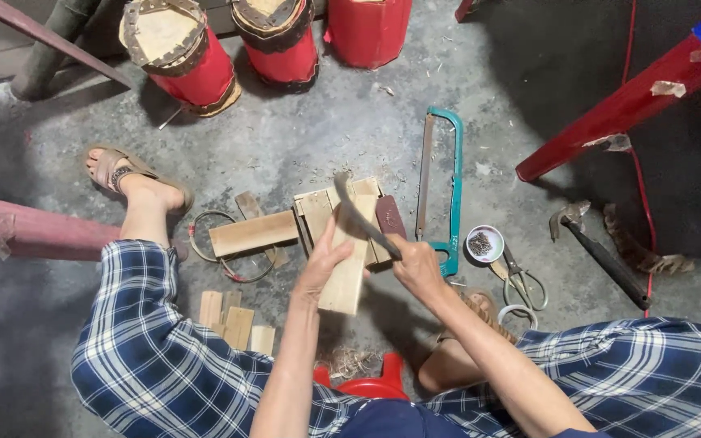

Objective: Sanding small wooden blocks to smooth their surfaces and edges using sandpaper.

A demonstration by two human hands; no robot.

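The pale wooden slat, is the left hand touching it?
Touching. The head view shows the left hand pressed on the pale wooden slat, fingers lying on its edge, while the right hand grips a dark curved blade.

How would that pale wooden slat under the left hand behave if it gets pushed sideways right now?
The wooden slat looks thin, flat and rigid, so it would likely slide, not roll. It seems light and could pivot on the block beneath. The left hand presses it and the right hand holds a blade against it.

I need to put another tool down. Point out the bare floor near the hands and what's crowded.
Bare concrete lies between the red drums and the teal hacksaw, and between the hacksaw and the red pole. It is crowded around the left hand and right hand: wood pieces, scissors, hammer.
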